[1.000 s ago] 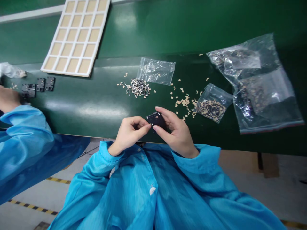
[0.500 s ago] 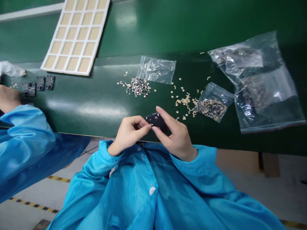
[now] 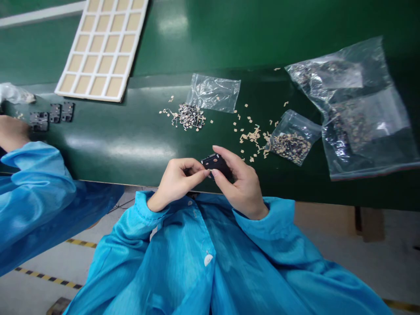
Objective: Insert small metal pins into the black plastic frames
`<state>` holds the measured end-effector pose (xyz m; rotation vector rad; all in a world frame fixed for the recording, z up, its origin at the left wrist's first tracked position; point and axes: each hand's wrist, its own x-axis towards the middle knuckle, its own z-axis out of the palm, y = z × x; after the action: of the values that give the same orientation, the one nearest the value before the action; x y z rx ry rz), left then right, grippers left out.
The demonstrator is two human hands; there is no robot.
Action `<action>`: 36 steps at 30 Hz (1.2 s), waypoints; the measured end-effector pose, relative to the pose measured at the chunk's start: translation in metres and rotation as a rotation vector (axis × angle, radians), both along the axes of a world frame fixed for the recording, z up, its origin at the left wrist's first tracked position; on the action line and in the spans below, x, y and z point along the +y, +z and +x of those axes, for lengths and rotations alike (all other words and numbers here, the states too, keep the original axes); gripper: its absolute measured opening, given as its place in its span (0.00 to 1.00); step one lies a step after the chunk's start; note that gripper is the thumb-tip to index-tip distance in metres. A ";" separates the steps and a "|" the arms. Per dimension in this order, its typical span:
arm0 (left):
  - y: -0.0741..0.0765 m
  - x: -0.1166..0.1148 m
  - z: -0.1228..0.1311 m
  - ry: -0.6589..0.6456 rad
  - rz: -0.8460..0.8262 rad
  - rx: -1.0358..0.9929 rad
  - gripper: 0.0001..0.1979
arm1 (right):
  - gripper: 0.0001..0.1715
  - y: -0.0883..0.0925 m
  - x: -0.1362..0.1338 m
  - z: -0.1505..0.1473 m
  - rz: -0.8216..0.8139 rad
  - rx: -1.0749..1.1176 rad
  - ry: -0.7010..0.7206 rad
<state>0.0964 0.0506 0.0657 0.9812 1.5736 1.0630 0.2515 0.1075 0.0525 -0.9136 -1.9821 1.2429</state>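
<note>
**Q:** What is being worked on, and where?

**A:** A small black part is being held just above the near edge of a dark green workbench. It appears to be under close fingertip handling, though the exact operation cannot be made out.

**Q:** How are the hands posed?

**A:** The left hand is curled, with its fingertips pressed against the part's near edge. The part is pinched by the right hand, whose fingers are bent over it. Both forearms are angled inward from the sleeves of a blue smock.

**Q:** What is laid out nearby?

**A:** A heap of small metal clips is lying beside a small clear plastic bag. Pale loose pieces are scattered towards a filled bag, and a larger bag is placed further right. A white grid tray is set further back. At far left, a co-worker's hand is seen near a row of black parts.
</note>
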 end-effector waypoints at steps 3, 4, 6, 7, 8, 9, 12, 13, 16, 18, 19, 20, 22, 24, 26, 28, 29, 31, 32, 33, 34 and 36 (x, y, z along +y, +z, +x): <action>-0.001 -0.001 0.001 -0.008 0.006 -0.008 0.13 | 0.25 0.001 -0.001 0.001 -0.110 0.025 -0.007; -0.001 -0.001 0.001 -0.010 0.006 -0.010 0.13 | 0.25 0.002 -0.001 0.001 -0.135 0.032 -0.010; 0.000 -0.001 0.001 -0.013 0.008 -0.017 0.13 | 0.25 0.002 0.000 0.000 -0.170 0.050 -0.019; 0.000 -0.001 0.001 -0.014 0.009 -0.020 0.13 | 0.25 0.002 0.000 0.000 -0.183 0.059 -0.021; 0.000 0.000 0.002 -0.011 0.009 -0.022 0.13 | 0.24 0.002 0.000 0.000 -0.194 0.067 -0.022; 0.000 0.000 0.002 -0.007 0.011 -0.024 0.13 | 0.24 0.001 0.000 0.000 -0.201 0.075 -0.025; 0.000 0.001 0.005 0.003 0.018 -0.025 0.13 | 0.24 -0.001 0.000 -0.001 -0.221 0.097 -0.027; -0.001 0.001 0.005 0.007 0.019 -0.026 0.13 | 0.24 -0.002 0.000 -0.001 -0.231 0.104 -0.026; -0.004 0.001 0.005 0.000 0.023 -0.022 0.14 | 0.24 -0.004 0.001 -0.002 -0.299 0.131 -0.021; -0.007 -0.002 0.002 -0.042 0.049 -0.028 0.15 | 0.27 -0.003 0.003 -0.002 -0.380 0.149 -0.001; -0.009 -0.003 0.000 -0.054 0.082 -0.021 0.16 | 0.28 -0.002 0.004 -0.001 -0.425 0.158 0.014; -0.011 -0.005 -0.003 -0.044 0.140 0.015 0.16 | 0.30 -0.001 0.006 -0.001 -0.467 0.166 0.033; -0.014 -0.007 -0.010 0.003 0.326 0.214 0.13 | 0.29 0.000 0.009 0.000 -0.547 0.176 0.080; -0.016 -0.008 -0.017 -0.015 0.544 0.513 0.12 | 0.26 0.000 0.012 0.001 -0.640 0.196 0.140; -0.016 -0.007 -0.023 -0.146 0.721 0.717 0.12 | 0.27 -0.001 0.015 0.002 -0.747 0.204 0.234; -0.014 -0.007 -0.025 -0.245 0.808 0.752 0.08 | 0.31 -0.001 0.017 0.004 -0.795 0.184 0.362; -0.012 -0.007 -0.025 -0.255 0.810 0.722 0.07 | 0.35 0.000 0.018 0.005 -0.777 0.164 0.426; -0.006 -0.008 -0.024 -0.225 0.724 0.612 0.05 | 0.41 0.002 0.019 0.006 -0.650 0.134 0.506; -0.002 -0.009 -0.022 -0.198 0.656 0.546 0.05 | 0.41 0.004 0.019 0.006 -0.561 0.116 0.500; 0.001 -0.010 -0.021 -0.176 0.585 0.482 0.05 | 0.39 0.005 0.018 0.006 -0.473 0.097 0.460; 0.004 -0.011 -0.019 -0.156 0.515 0.427 0.05 | 0.36 0.006 0.016 0.006 -0.398 0.080 0.394; 0.008 -0.013 -0.018 -0.137 0.402 0.349 0.05 | 0.27 0.008 0.013 0.004 -0.318 0.061 0.244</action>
<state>0.0786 0.0380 0.0736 1.5961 1.5657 1.1817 0.2555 0.1204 0.0604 -0.7841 -1.9226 1.7403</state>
